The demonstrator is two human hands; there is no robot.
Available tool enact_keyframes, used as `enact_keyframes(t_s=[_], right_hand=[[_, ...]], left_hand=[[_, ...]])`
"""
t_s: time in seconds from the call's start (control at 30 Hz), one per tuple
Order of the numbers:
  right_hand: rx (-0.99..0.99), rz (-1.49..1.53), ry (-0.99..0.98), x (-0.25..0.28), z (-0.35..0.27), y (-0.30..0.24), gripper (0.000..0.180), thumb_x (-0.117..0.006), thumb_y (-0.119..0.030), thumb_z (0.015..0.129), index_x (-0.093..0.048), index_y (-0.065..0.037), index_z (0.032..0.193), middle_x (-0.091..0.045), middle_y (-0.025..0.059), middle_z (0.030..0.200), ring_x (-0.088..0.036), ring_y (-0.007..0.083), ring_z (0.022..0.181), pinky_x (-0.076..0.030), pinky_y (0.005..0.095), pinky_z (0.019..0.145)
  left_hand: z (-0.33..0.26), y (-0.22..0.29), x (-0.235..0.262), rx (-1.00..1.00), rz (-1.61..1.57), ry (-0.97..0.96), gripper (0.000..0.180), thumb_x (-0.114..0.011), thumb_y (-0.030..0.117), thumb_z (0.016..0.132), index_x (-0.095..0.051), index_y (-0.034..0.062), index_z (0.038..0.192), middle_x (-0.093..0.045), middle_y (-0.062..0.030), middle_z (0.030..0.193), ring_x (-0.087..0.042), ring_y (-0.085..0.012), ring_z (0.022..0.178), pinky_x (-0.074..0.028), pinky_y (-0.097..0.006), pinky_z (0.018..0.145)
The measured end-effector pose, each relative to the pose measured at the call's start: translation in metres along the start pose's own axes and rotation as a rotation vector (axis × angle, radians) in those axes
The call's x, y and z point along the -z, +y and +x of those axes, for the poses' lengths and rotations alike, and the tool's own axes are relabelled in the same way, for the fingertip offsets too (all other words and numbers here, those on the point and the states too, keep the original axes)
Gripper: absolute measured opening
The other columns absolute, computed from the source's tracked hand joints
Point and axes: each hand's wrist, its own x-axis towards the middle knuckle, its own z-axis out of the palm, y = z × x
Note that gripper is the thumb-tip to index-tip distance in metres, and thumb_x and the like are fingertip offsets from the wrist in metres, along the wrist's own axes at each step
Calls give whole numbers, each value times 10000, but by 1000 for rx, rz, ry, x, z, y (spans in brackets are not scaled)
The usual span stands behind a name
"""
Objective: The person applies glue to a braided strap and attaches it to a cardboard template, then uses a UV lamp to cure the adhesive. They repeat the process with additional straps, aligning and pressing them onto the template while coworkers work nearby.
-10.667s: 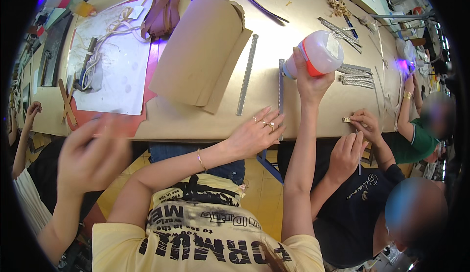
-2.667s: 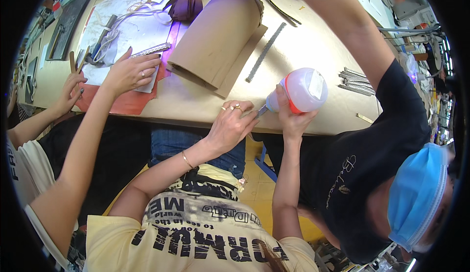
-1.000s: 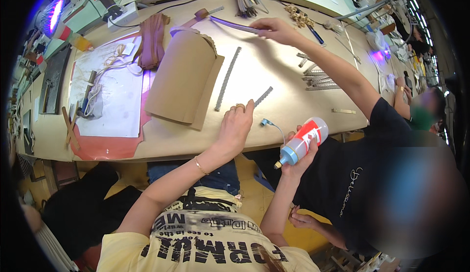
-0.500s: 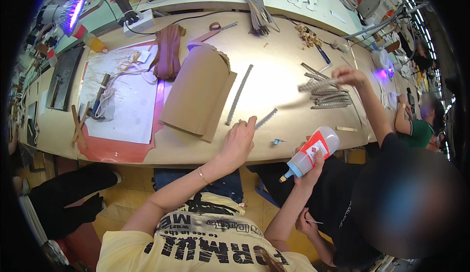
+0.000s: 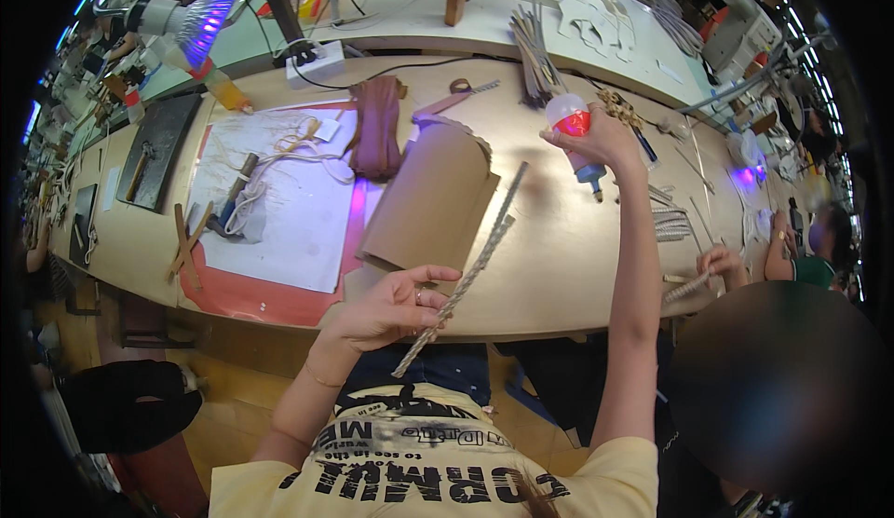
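My left hand [image 5: 386, 313] holds a narrow braided strip [image 5: 483, 255] between thumb and fingers, slanting over the table's near edge. A second strip [image 5: 517, 183] lies on the table, and the held one overlaps its lower end in view. My right hand [image 5: 610, 141] grips a squeeze bottle [image 5: 574, 124] with a red label and a blue cap. It is raised above the right half of the table, its nozzle pointing down. A folded brown card sheet [image 5: 433, 197] lies just beyond my left hand.
A co-worker's hand [image 5: 722, 263] at the right holds a braided strip, near a pile of strips [image 5: 670, 224]. A hammer [image 5: 233, 192] and cord lie on white paper [image 5: 289, 248] at left. Brown leather pieces [image 5: 377, 127] lie behind the card, and a strip bundle [image 5: 533, 61] at the back.
My left hand has picked up a braided strip and drawn nearer to me. My right hand has lifted the bottle from the near edge, up and away. The co-worker's hand has moved nearer the front edge.
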Motion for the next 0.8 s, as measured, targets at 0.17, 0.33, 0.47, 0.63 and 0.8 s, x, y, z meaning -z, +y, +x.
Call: enact_keyframes(t_s=[0.17, 0.33, 0.47, 0.63, 0.8], right_hand=[[208, -355, 7, -51, 65, -3, 922, -819, -602, 522, -513, -145, 1261, -690, 121, 989, -677, 294, 912, -529, 429, 774], [145, -287, 123, -65, 67, 20, 996, -833, -543, 563, -422, -152, 1381, -637, 162, 1056, -648, 332, 968, -524, 417, 770], [154, 0, 325, -37, 42, 6, 626, -774, -388, 743, -563, -74, 1241, -632, 151, 1011, -646, 258, 901, -516, 335, 745], [270, 943, -77, -42, -20, -99, 191, -648, -156, 907, -694, 11, 988, -673, 39, 880, -568, 82, 796, -467, 250, 713], [289, 1442, -340, -46, -81, -180, 251, -626, -152, 931, -647, 28, 1105, -629, 29, 1045, -564, 95, 915, -446, 248, 834]], left_hand=[[-26, 36, 14, -128, -225, -11, 733, -716, 41, 725, -356, 12, 1363, -515, -63, 838, -512, -141, 734, -484, -273, 625], [-21, 76, 51, -176, -324, -8, 733, -699, 42, 717, -371, 14, 1371, -436, -14, 787, -410, -103, 689, -375, -233, 565], [-5, 109, 79, -195, -398, -92, 691, -694, 31, 745, -370, 22, 1355, -445, -15, 844, -414, -93, 705, -378, -223, 583], [11, 118, 84, -286, -367, 37, 680, -669, -21, 776, -334, 20, 1366, -519, -46, 940, -531, -112, 754, -497, -240, 641], [-1, 98, 76, -286, -257, -1, 651, -664, -46, 784, -353, 22, 1351, -606, -85, 1027, -635, -157, 879, -577, -297, 759]])
